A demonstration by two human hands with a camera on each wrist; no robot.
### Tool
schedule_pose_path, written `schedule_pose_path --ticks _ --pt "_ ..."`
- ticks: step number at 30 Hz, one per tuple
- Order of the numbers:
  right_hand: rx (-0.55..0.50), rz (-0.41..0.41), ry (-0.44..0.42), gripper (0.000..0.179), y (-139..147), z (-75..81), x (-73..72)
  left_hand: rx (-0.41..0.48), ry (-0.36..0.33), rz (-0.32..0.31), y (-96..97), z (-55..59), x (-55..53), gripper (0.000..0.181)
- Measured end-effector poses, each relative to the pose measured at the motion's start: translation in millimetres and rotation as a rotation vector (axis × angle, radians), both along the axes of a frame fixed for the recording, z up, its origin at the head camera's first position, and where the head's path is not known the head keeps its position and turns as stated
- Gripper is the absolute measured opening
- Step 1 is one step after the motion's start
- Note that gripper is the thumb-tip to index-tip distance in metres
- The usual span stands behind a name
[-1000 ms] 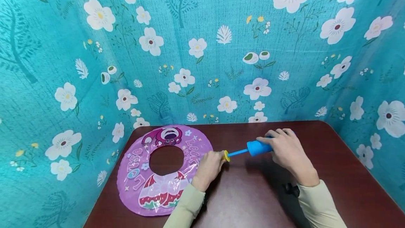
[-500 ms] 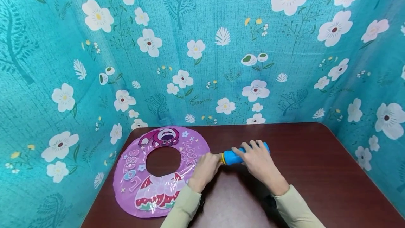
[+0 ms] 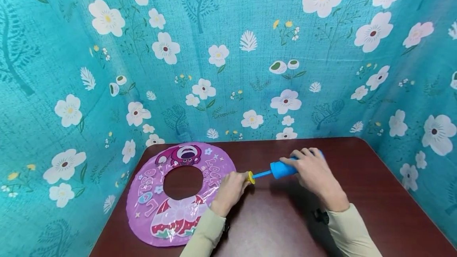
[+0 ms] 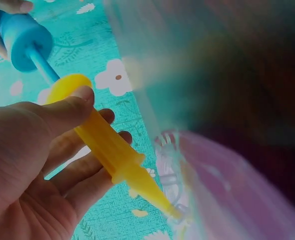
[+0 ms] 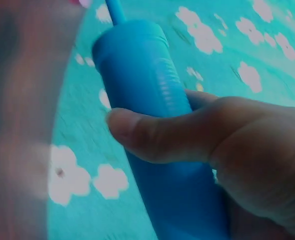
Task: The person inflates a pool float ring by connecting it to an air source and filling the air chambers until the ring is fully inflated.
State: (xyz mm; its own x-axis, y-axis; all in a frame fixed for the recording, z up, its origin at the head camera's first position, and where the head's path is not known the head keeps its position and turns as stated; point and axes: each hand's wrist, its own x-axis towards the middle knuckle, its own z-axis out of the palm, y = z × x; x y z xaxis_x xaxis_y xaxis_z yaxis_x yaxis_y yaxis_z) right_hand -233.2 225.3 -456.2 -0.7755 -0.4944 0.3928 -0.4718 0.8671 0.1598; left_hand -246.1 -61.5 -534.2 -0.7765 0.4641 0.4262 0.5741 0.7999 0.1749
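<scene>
Pinching the yellow nozzle (image 4: 106,142) with the left hand (image 3: 229,190), beside the purple swim ring (image 3: 178,217). Gripping the blue barrel (image 3: 283,169) farther right in the curled right hand (image 3: 317,175).

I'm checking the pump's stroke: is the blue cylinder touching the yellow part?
Apart: the head view shows blue rod exposed between the blue cylinder and yellow part.

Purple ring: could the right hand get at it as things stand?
Probably not readily: the right hand is wrapped around the blue barrel, and the left hand, gripping the yellow nozzle, lies between it and the purple ring.
</scene>
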Motion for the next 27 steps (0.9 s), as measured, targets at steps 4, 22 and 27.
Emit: schedule_pose_path --ticks 4,22,27 --pt "0.037 0.039 0.038 0.068 -21 -19.8 -4.2 -0.014 0.005 0.017 1.1 -2.2 1.6 0.009" --pt "0.022 0.002 0.004 0.071 1 -7.2 -2.3 0.006 0.036 0.011 4.7 -3.1 -1.4 0.007" --pt "0.018 0.005 -0.032 0.069 -10 -5.0 -1.1 -0.019 0.065 0.035 -0.2 -3.5 -1.6 0.008"
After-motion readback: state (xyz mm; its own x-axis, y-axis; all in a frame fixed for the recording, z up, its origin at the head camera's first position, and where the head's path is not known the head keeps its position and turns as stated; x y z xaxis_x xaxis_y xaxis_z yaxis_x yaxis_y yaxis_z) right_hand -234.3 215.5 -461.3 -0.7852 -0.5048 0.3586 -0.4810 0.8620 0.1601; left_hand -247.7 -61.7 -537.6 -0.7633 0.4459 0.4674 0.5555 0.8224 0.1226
